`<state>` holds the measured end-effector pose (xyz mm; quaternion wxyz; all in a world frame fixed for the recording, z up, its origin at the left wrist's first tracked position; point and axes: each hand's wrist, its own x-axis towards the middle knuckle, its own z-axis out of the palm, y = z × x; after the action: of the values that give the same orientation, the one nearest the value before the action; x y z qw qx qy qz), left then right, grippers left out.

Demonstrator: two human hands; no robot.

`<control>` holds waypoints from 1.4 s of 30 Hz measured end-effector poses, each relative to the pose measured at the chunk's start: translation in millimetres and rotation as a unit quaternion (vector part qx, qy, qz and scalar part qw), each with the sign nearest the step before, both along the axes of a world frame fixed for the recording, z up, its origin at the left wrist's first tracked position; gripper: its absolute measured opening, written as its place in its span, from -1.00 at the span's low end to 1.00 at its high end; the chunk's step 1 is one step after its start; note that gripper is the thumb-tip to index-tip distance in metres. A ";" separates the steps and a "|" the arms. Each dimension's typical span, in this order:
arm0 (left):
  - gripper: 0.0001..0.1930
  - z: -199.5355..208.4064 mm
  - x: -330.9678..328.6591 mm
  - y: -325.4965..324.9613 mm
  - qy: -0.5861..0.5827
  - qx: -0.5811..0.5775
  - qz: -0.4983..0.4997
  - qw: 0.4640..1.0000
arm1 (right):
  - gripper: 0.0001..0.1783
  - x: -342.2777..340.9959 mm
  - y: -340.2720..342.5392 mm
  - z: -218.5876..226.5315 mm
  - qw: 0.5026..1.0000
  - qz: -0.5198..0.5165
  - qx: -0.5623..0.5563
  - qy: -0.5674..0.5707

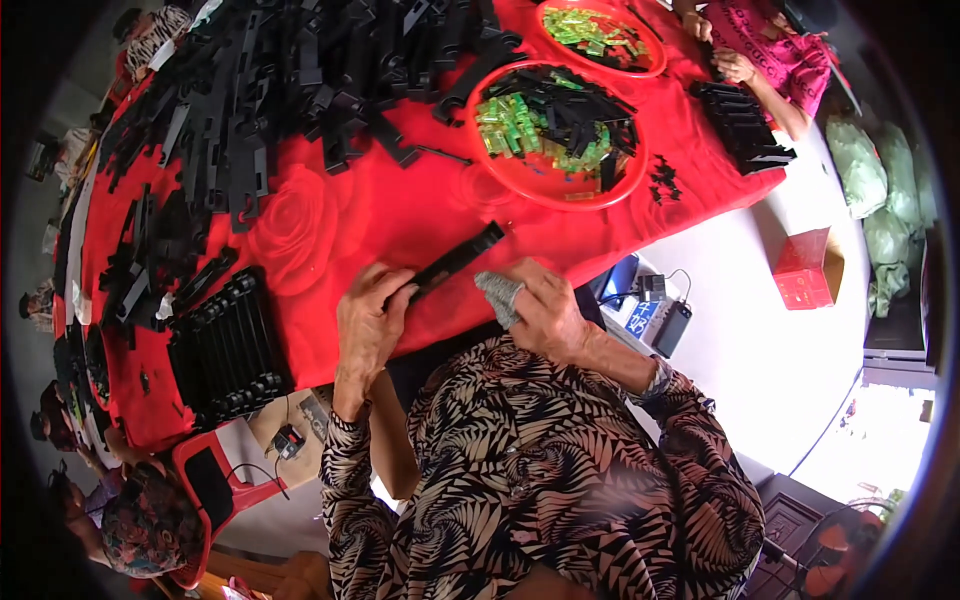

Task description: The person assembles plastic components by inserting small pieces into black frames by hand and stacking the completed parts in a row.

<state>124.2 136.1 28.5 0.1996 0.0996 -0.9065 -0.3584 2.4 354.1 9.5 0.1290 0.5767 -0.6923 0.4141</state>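
My left hand point(370, 318) pinches one end of a long, narrow black plastic part point(458, 258) between thumb and fingers, its other end slanting up to the right above the red tablecloth point(300, 225). Close to the part's right side is my right hand point(552, 318), with a grey knitted cover point(498, 296) over one finger. Its fingers are curled together, and whatever they may hold is too small or hidden to make out. Beyond the hands stands a red basin point(560, 202) of translucent yellow-green pieces point(508, 124) and small black pieces point(590, 112).
Loose black parts point(330, 70) heap the far left; a row of similar ones point(228, 345) lies at the near left edge. Another basin point(655, 70) stands farther off. Across the table, a person in pink point(765, 50) works beside stacked black parts point(742, 128). A red chair point(240, 490) is lower left.
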 end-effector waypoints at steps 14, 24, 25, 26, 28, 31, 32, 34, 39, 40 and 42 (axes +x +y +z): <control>-0.76 -10.4 5.4 12.9 0.147 0.042 0.168 0.974 | -0.61 -131.3 35.4 21.6 0.971 -0.229 0.066 0.027; -0.82 -14.5 6.0 14.2 0.169 0.045 0.189 0.966 | -0.71 -160.5 28.5 22.3 0.964 -0.205 0.143 0.094; -0.82 -14.8 5.8 13.6 0.170 0.052 0.192 0.965 | -0.72 -161.9 29.0 22.0 0.963 -0.200 0.155 0.097; -0.82 -16.4 7.0 12.8 0.175 0.046 0.194 0.964 | -0.74 -162.7 28.0 21.2 0.965 -0.194 0.142 0.110; -0.79 -18.8 9.4 10.6 0.146 0.106 0.205 0.962 | -0.70 -166.1 31.5 21.9 0.962 -0.185 0.160 0.121; -0.77 -21.2 11.8 11.1 0.151 0.123 0.208 0.959 | -0.69 -161.3 30.6 27.4 0.963 -0.156 0.159 0.155; -0.78 -22.3 12.1 10.4 0.149 0.122 0.211 0.958 | -0.70 -161.3 31.1 27.2 0.960 -0.155 0.167 0.165; -0.78 -26.7 12.2 9.6 0.155 0.130 0.209 0.957 | -0.67 -156.3 31.8 30.2 0.956 -0.156 0.170 0.183; -0.79 -25.2 15.2 9.2 0.154 0.133 0.218 0.954 | -0.58 -147.2 29.7 33.4 0.965 -0.197 0.064 0.159; -0.79 -18.0 14.4 10.6 0.168 0.103 0.229 0.953 | -0.54 -144.8 29.0 31.3 0.971 -0.220 0.021 0.094; -0.79 -12.3 10.7 12.4 0.197 0.052 0.239 0.949 | -0.52 -123.2 18.5 42.1 0.960 -0.187 -0.070 -0.197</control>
<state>134.9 148.5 16.2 0.4487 0.2510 -0.7786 -0.3597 -120.7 372.6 51.6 0.1053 0.3332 -0.7686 0.5359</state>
